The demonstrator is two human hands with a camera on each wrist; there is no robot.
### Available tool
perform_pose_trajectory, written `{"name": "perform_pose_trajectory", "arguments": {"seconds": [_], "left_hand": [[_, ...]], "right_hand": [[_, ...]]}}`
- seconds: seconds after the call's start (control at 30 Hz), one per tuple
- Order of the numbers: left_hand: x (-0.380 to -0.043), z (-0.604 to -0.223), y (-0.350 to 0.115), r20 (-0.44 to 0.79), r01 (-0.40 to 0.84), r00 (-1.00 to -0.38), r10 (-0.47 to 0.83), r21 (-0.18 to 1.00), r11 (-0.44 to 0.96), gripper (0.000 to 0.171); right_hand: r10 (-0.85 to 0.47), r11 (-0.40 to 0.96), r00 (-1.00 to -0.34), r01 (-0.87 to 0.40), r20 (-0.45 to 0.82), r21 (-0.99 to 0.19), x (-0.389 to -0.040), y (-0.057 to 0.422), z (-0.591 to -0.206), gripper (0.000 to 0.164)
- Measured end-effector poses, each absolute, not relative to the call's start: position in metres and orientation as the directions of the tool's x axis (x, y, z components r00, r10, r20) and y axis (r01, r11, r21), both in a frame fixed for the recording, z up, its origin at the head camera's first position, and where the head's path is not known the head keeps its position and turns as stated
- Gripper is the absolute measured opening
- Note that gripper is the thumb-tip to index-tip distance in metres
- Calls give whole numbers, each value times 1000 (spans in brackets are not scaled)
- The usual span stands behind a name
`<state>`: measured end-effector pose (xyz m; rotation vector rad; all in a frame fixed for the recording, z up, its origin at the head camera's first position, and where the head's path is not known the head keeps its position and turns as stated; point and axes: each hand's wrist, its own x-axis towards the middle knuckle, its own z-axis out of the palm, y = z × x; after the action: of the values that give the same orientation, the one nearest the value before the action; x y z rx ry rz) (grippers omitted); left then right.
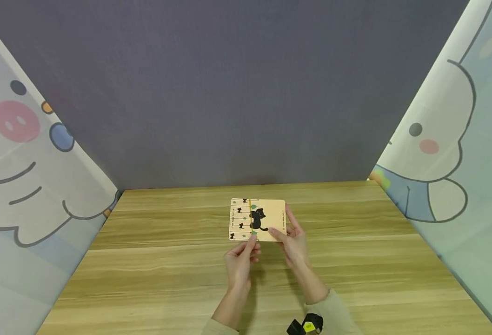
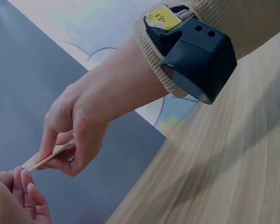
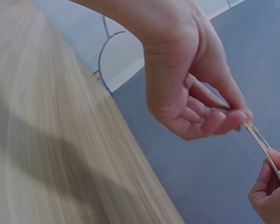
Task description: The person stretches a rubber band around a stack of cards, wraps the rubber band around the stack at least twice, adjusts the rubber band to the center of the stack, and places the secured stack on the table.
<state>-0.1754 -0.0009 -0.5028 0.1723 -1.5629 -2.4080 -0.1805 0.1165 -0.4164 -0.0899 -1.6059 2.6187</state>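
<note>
A thin cream notebook (image 1: 273, 211) with a black cat on its cover is held up above the table in the head view. A narrow yellow rubber band (image 1: 251, 217) runs across it, left of the middle. My right hand (image 1: 296, 244) grips the notebook's right end, thumb on the cover and fingers behind. With thumb and fingertips, my left hand (image 1: 239, 263) pinches the rubber band at the near edge. The right wrist view has the notebook edge-on, with a bit of yellow band (image 3: 254, 127) beside the left fingertips. The notebook's back is hidden.
A wood-grain table (image 1: 166, 270) lies under both hands. Behind it rises a dark grey panel (image 1: 246, 93). Cartoon-printed cloths (image 1: 438, 116) hang at both sides. A black wrist camera (image 2: 200, 60) sits on the right sleeve.
</note>
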Motion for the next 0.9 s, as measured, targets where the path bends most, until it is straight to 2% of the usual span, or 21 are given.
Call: {"name": "perform_pose_trajectory", "arguments": {"seconds": [0.13, 0.23, 0.57, 0.73, 0.8, 0.9], "left_hand": [[-185, -523, 4, -100, 29, -952, -289, 912, -410, 34], [-190, -533, 5, -140, -6, -947, -288, 907, -421, 38], [-187, -530, 3, -42, 40, -969, -243, 945, -324, 33], [-166, -493, 2, 33, 81, -986, -165, 953, -293, 30], [-156, -474, 1, 24, 61, -991, -134, 957, -284, 33], [-151, -469, -2, 0, 24, -996, -93, 967, -256, 35]], "right_hand": [[82, -447, -996, -11, -29, -894, -179, 113, -416, 78], [84, -440, -996, -9, -31, -898, -179, 111, -416, 78], [66, -449, -998, -22, -9, -893, -178, 110, -417, 78], [71, -442, -997, -24, -8, -897, -178, 112, -418, 79], [68, -443, -998, -22, -9, -896, -178, 113, -418, 79], [64, -450, -998, -20, -10, -893, -178, 114, -418, 79]]}}
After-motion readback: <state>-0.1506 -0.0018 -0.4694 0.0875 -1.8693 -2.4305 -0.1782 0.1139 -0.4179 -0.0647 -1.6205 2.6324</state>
